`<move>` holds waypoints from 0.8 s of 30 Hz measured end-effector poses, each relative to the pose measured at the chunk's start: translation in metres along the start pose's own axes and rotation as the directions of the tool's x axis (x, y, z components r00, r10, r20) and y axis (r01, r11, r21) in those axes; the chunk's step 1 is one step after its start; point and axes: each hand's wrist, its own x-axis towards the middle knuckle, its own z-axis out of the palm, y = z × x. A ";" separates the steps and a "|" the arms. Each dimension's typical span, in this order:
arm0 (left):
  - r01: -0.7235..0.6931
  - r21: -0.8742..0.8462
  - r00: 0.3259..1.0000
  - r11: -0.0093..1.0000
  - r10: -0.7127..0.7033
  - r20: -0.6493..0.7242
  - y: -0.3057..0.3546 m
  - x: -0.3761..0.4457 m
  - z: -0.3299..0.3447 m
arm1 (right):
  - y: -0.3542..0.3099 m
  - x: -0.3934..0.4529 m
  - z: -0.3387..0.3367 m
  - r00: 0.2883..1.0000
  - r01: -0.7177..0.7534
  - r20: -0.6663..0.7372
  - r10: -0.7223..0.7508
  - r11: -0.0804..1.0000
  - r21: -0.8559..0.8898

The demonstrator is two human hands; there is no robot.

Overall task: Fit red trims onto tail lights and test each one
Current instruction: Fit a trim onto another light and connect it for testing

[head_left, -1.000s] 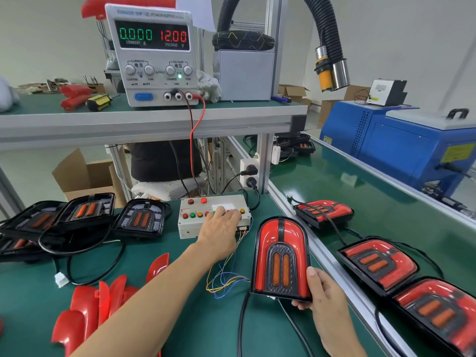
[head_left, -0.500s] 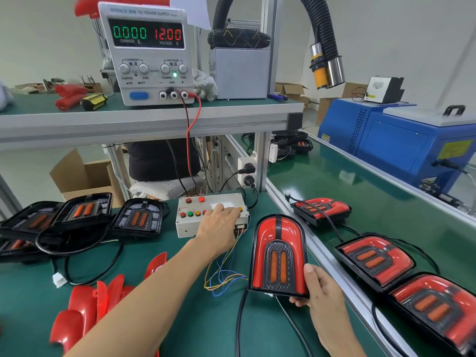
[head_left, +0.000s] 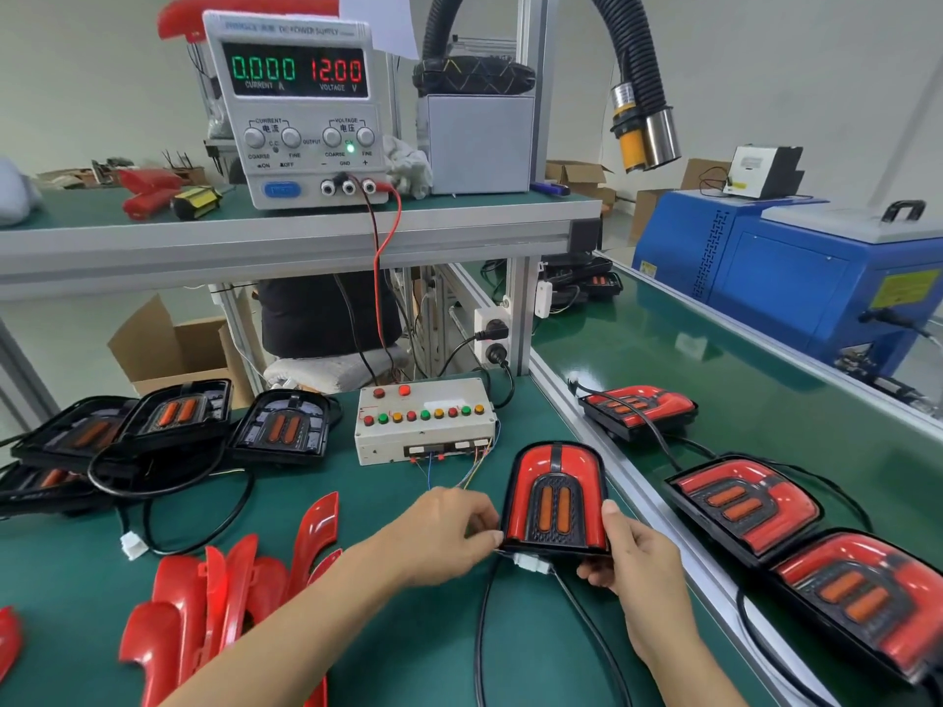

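A tail light [head_left: 555, 494] with its red trim fitted stands tilted on the green mat, its lamps unlit. My right hand [head_left: 633, 563] grips its lower right edge. My left hand [head_left: 449, 533] has curled fingers at the light's lower left corner, next to the white connector [head_left: 531, 562] and black cable under it. The beige test box [head_left: 423, 421] with coloured buttons sits just behind. Loose red trims [head_left: 224, 594] lie in a pile at the front left. Several tail lights without trims [head_left: 278, 431] lie at the left.
Three trimmed tail lights [head_left: 745, 502] lie on the conveyor belt to the right. A power supply [head_left: 301, 109] on the upper shelf reads 0.000 A and 12.00 V. A blue machine [head_left: 796, 278] stands beyond the belt. Cables cross the mat.
My left hand has left the test box buttons and come back to the tail light's lower left corner. The right hand still holds the light.
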 end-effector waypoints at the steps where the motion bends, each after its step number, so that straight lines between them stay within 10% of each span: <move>1: 0.001 0.024 1.000 1.000 -0.001 -0.010 0.001 -0.001 0.000 | -0.002 0.001 0.001 1.000 -0.022 -0.003 0.022 1.000 0.008; 10: -0.032 0.238 0.999 0.971 0.037 -0.014 0.012 -0.014 0.009 | -0.015 0.007 0.004 0.988 -0.148 -0.045 0.150 0.987 0.057; 18: -0.110 -0.044 0.990 0.993 0.106 -0.091 0.011 -0.031 0.005 | -0.018 -0.002 0.001 0.989 -0.148 -0.015 0.149 0.987 0.067; 24: -0.268 -0.115 0.932 0.957 0.228 -0.282 0.011 -0.046 -0.010 | -0.016 -0.047 -0.002 0.894 0.309 -0.142 -0.425 0.814 -0.491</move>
